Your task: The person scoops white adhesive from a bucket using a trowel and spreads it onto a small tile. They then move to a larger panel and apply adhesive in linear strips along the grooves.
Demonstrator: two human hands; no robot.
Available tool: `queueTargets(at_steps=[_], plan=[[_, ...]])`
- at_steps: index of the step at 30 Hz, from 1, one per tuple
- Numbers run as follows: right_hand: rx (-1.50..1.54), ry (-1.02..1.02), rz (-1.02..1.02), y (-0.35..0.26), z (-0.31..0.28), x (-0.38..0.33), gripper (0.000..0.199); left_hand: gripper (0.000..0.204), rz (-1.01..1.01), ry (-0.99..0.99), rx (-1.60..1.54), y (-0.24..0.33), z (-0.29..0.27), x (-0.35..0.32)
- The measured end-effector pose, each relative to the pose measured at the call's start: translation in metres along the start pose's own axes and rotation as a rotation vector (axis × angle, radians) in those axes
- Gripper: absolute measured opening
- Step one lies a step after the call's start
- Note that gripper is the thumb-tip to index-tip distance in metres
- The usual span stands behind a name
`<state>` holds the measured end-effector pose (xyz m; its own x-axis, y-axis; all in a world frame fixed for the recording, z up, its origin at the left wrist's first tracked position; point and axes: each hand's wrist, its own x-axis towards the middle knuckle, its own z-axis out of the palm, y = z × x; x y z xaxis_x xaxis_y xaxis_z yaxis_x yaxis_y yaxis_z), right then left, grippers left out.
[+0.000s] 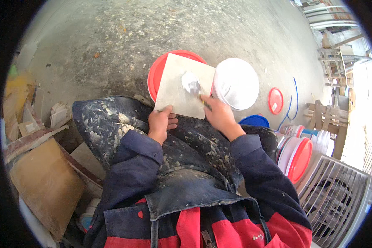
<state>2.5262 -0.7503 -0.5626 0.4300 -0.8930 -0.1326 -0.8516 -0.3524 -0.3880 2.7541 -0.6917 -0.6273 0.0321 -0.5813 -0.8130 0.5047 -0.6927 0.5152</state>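
Around the flat beige panel [171, 89], the stained grey floor [124, 49] extends ahead and to both sides. On the near side of the panel, my dark apron [206, 140] spans my legs and carries pale splashes. Well to the right of the panel, and nearer my body, stands a unit with a slatted grille [335, 202]; well to its left leans a brown board [49, 186]. A round white bucket [239, 82] is positioned just beside the panel's right edge. The panel itself is tilted in front of me, partly covering a round red lid [156, 78]. Right of the panel, past the bucket's near side, is a blue lid [255, 121]. My left grip [160, 124] pinches the panel's near left corner, thumb on the upper face. My right grip [222, 118] is closed around the handle of a hand tool [196, 89]. The tool's white-coated head is located over the middle of the panel; contact cannot be confirmed.
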Motion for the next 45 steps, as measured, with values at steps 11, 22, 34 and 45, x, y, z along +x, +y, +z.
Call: queueTargets(at_steps=[11,22,34,45], plan=[[-0.15,-0.222,0.057,-0.029,-0.049,0.038,0.039,0.032,-0.002,-0.014,-0.003,-0.009,-0.005,0.006],[-0.161,-0.181,0.028,-0.037,-0.033,0.05,0.041,0.034,0.015,-0.049,0.016,-0.007,-0.007,0.008],[-0.143,-0.165,0.059,-0.044,-0.007,0.027,0.03,0.032,0.015,-0.007,0.017,-0.005,-0.004,0.001],[0.931,-0.263,0.729,-0.048,-0.066,-0.029,0.039,0.033,-0.023,-0.019,0.021,-0.002,-0.003,0.003]])
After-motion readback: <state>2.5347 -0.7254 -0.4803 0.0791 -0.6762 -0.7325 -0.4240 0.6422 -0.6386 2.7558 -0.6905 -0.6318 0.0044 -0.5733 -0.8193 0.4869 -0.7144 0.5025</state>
